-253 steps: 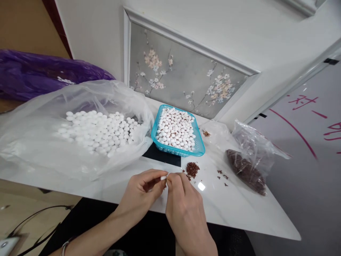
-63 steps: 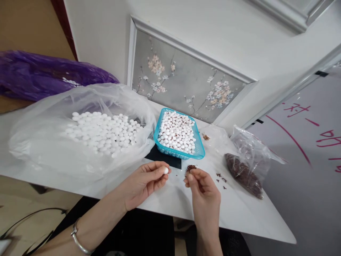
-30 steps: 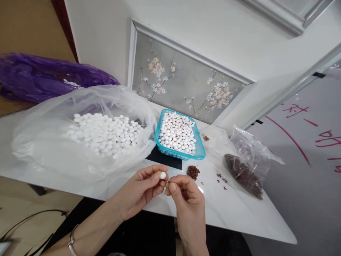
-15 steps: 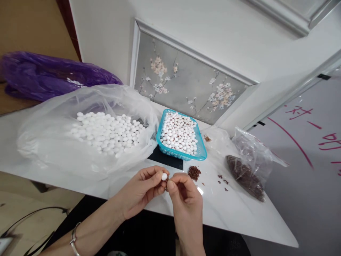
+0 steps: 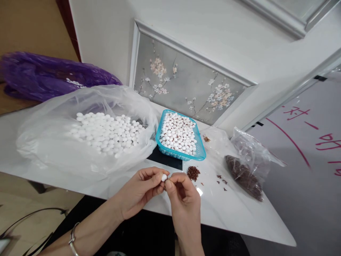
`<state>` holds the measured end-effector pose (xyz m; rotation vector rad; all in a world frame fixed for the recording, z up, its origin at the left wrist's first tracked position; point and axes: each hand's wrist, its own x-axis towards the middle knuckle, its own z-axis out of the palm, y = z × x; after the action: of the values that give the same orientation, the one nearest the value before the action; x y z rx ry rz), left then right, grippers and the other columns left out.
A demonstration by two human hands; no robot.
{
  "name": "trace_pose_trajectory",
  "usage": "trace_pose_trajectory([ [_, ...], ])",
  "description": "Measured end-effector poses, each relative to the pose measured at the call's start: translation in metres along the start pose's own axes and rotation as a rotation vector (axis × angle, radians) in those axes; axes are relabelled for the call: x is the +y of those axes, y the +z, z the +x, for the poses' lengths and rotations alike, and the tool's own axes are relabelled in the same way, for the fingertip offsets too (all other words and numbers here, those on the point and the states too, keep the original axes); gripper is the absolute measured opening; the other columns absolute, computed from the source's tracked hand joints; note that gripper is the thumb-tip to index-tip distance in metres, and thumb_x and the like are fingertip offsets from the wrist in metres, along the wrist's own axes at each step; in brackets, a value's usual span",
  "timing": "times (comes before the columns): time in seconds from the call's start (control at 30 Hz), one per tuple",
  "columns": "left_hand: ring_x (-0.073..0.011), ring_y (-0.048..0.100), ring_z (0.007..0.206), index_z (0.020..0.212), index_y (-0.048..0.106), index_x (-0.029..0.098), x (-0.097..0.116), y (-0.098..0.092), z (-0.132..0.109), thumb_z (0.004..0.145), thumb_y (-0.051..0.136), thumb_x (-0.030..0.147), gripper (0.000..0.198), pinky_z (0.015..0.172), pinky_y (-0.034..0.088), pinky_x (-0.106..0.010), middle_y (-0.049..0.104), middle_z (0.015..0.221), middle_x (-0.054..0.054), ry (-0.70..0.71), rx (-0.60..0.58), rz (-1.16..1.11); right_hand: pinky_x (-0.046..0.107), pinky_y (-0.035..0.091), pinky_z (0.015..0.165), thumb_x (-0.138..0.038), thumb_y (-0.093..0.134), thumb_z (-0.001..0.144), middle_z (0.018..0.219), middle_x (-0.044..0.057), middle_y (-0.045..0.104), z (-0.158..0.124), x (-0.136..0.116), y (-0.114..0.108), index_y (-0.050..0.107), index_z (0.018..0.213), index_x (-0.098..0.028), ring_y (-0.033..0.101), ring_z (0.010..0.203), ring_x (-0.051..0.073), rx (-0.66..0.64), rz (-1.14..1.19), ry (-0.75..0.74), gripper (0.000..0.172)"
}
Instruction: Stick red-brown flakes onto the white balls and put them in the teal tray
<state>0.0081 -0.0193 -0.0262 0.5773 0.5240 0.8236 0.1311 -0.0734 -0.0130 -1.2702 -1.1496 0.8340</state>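
Note:
Between the thumb and fingers of my left hand [image 5: 144, 186] is a small white egg-shaped ball [image 5: 164, 177]. The fingers of my right hand [image 5: 183, 193] are pinched together against the right side of this ball. A small brown piece showed at these fingertips a moment ago; now they mostly hide it. Just beyond my right hand lies a small pile of brown bits [image 5: 193, 173] on the white table [image 5: 226, 213]. Behind my hands stands a blue plastic basket [image 5: 204, 153] full of white balls with brown bits among them.
A large translucent bag [image 5: 53, 149] of white balls lies open at the left, a purple bag [image 5: 32, 74] behind it. To the right are a clear bag of brown material [image 5: 243, 177] and several scattered bits [image 5: 221, 180]. A framed flower picture [image 5: 183, 78] leans behind.
My right fingertips have moved slightly left, up against the white ball, and the brown piece between them is now mostly covered. The view has shifted a little.

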Motion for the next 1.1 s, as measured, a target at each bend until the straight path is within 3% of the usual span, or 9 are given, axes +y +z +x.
trace_pose_trajectory([
  [0.33, -0.005, 0.056, 0.064, 0.081, 0.072, 0.012, 0.0011, 0.0023, 0.0007, 0.076, 0.074, 0.024, 0.013, 0.068, 0.049, -0.014, 0.063, 0.073, 0.0, -0.002, 0.003, -0.025, 0.023, 0.049, 0.07, -0.025, 0.06, 0.086, 0.082, 0.0, 0.063, 0.0051, -0.0032, -0.0065, 0.064, 0.086, -0.02, 0.06, 0.074, 0.012, -0.082, 0.059, 0.033, 0.006],
  [0.83, -0.0048, 0.058, 0.066, 0.08, 0.074, 0.013, -0.0017, -0.0003, 0.0006, 0.074, 0.076, 0.022, 0.011, 0.07, 0.049, -0.014, 0.066, 0.075, 0.0, 0.045, 0.032, 0.021, 0.023, 0.048, 0.066, -0.023, 0.058, 0.087, 0.074, -0.001, 0.061, 0.0051, -0.0045, -0.0051, 0.06, 0.077, -0.02, 0.058, 0.069, 0.012, -0.05, -0.032, -0.031, 0.011],
  [1.1, -0.005, 0.057, 0.067, 0.08, 0.075, 0.014, -0.0022, -0.0027, -0.0001, 0.073, 0.077, 0.023, 0.012, 0.073, 0.049, -0.015, 0.067, 0.077, 0.0, 0.051, 0.04, 0.034, 0.022, 0.048, 0.067, -0.024, 0.059, 0.086, 0.073, -0.001, 0.063, 0.0059, -0.0039, -0.0042, 0.06, 0.078, -0.019, 0.059, 0.069, 0.012, -0.07, 0.002, 0.016, 0.01],
])
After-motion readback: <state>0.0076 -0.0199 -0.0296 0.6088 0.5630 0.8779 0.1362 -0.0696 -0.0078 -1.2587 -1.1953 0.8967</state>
